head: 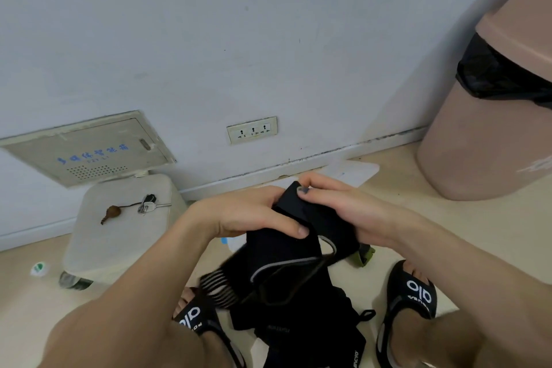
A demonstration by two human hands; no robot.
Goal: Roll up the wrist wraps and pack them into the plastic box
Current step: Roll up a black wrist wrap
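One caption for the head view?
Both hands, left and right, roll a black wrist wrap above the floor.

The carrying surface is a pale beige, smooth floor (403, 212) that meets a white wall along a white skirting board. Taking the frame as a clock face, a white rounded plastic box with a closed lid (119, 236) stands on it at nine o'clock. Beside its lower left corner sits a small white-and-green bottle cap (39, 268). A tall dusty-pink plastic waste bin lined with a black bag (484, 128) stands at two o'clock. A flat white sheet (355, 172) lies against the skirting at one o'clock. A heap of black fabric wrist wraps (301, 334) lies at six o'clock, between two black slide sandals with white lettering (415, 299).
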